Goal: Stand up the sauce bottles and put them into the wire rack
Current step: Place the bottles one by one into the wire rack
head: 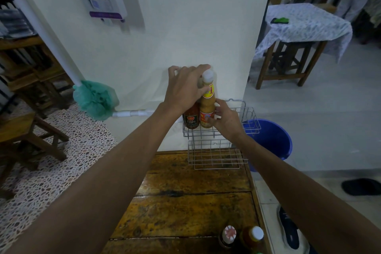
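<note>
The wooden table [185,202] is pushed up against the white wall [185,37], and the two-tier wire rack [216,150] is set at its far edge, so reaching it from the near side is easy. Two bottles are already stood upright in the left end of the upper tier: a dark red sauce bottle [191,118] and, just to its right and touching it, a taller orange sauce bottle [207,107]. The left hand [185,86] is wrapped round the necks from above, probably to keep both steady. The right hand [223,118] is curled loosely against the orange bottle's lower body, likely nudging it square. Two more capped bottles [242,237] are left waiting at the near edge of the table, so the job looks about half done.
</note>
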